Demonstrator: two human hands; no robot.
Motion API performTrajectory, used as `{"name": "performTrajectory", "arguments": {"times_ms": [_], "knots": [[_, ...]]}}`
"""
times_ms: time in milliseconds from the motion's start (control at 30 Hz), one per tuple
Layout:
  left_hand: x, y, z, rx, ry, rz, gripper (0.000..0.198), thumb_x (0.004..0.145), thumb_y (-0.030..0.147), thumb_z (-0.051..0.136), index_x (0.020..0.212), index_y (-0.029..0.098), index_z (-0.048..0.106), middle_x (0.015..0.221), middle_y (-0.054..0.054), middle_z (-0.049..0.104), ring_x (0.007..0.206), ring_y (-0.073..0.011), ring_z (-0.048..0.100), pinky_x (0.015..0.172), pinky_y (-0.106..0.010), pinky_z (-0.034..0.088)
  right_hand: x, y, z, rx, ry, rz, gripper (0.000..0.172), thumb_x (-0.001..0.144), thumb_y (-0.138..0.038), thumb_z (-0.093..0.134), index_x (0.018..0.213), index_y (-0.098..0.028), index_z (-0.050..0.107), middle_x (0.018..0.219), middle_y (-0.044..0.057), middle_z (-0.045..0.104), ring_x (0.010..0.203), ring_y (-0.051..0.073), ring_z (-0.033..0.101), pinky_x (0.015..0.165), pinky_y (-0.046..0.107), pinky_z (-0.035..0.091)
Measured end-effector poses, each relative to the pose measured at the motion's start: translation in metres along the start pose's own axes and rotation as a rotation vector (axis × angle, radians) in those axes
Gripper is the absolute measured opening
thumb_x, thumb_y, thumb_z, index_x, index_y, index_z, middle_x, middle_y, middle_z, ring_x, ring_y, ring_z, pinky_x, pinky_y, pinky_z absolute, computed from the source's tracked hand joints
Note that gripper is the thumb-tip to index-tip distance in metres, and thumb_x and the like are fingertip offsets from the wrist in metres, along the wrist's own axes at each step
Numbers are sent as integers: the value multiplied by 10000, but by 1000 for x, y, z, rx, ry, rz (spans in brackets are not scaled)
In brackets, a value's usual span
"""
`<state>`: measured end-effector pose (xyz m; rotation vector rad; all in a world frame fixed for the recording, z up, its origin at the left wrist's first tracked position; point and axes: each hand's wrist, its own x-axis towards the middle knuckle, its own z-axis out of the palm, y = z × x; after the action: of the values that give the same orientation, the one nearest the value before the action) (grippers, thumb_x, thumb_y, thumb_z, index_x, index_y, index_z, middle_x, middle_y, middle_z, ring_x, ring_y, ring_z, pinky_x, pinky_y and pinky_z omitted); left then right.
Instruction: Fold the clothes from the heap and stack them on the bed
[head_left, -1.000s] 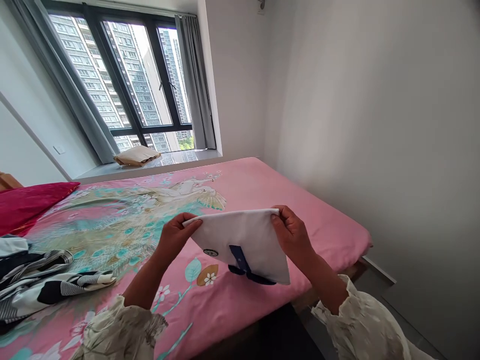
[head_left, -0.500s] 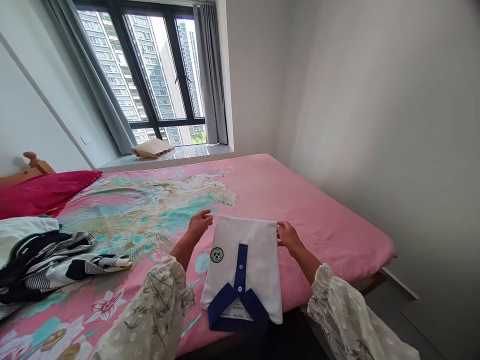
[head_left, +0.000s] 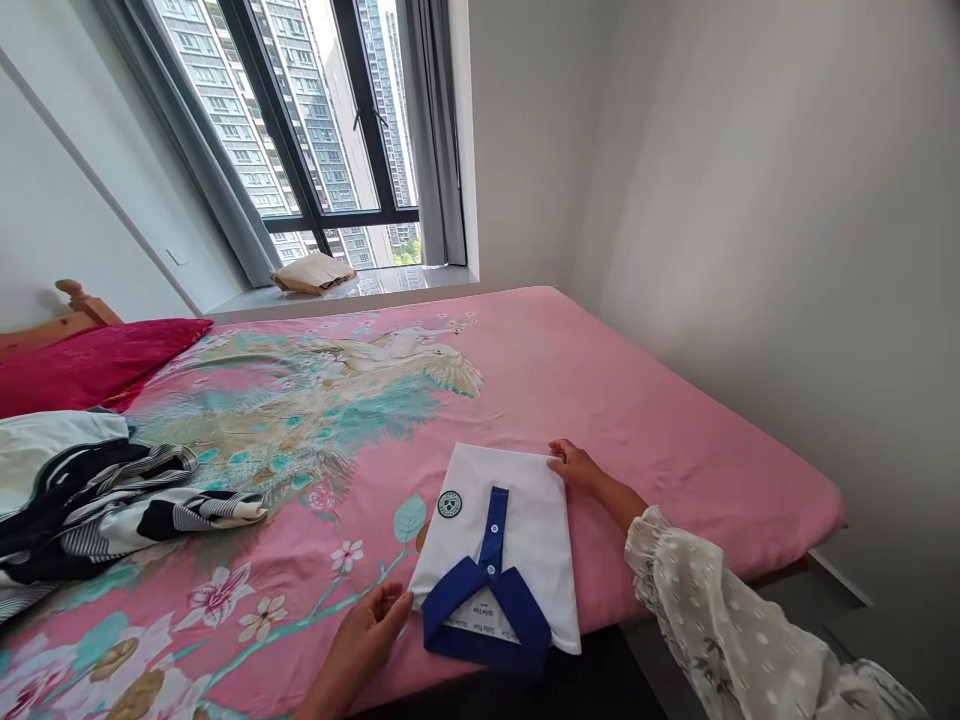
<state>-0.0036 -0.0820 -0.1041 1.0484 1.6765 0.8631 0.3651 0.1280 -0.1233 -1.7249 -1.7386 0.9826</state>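
Observation:
A folded white polo shirt (head_left: pixel 517 490) with a navy collar and button placket lies near the bed's front edge, collar towards me. A round dark green badge (head_left: pixel 449 504) shows on its chest. My right hand (head_left: pixel 581 472) pinches the shirt's far right corner between thumb and fingers. Beside the near left corner is my left hand (head_left: pixel 373 628), its fingers loosely bent and apart, the thumb tip at the shirt's edge. No cloth shows between the left fingers.
The bed has a pink flowered sheet (head_left: pixel 600 390). Black, white and striped clothes (head_left: pixel 112 510) lie at the left, in front of a red pillow (head_left: pixel 97 365). A beige folded bundle (head_left: pixel 313 273) rests on the windowsill. A wall stands right of the bed.
My left hand has come down from near the shirt's far left corner to its near left corner. The right hand stays at the far right corner. The view has tilted slightly.

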Motion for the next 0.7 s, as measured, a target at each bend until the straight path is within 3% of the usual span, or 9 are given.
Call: {"name": "performTrajectory", "arguments": {"times_ms": [167,333,500,700], "knots": [[-2,10,9,16,-56,1,280,601,472,678,705,215,640,699,-23,664,824,-262,626,717,-331,493,23,-22,7,-181,-159,30,326,614,-183,639,940,-176,641,1033,83,632,996,236,535,841,303,397],[8,15,16,-236,-69,-152,285,565,426,691,623,206,520,576,34,564,679,-191,597,651,-295,479,25,-27,1,-226,-244,93,223,585,-201,619,804,-159,624,819,46,624,760,190,552,657,267,388],[1,16,28,-398,-50,-211,391,636,526,648,826,223,488,656,33,600,579,-140,584,609,-287,483,25,-26,-3,-149,-283,123,218,566,-190,617,779,-148,602,694,2,579,646,143,519,565,231,359],[0,15,49,-493,42,-132,391,564,308,709,915,218,561,705,22,662,588,-138,589,576,-257,470,24,-32,-8,1,-345,197,203,570,-182,624,766,-145,585,594,-29,539,557,118,516,519,216,390]]}}
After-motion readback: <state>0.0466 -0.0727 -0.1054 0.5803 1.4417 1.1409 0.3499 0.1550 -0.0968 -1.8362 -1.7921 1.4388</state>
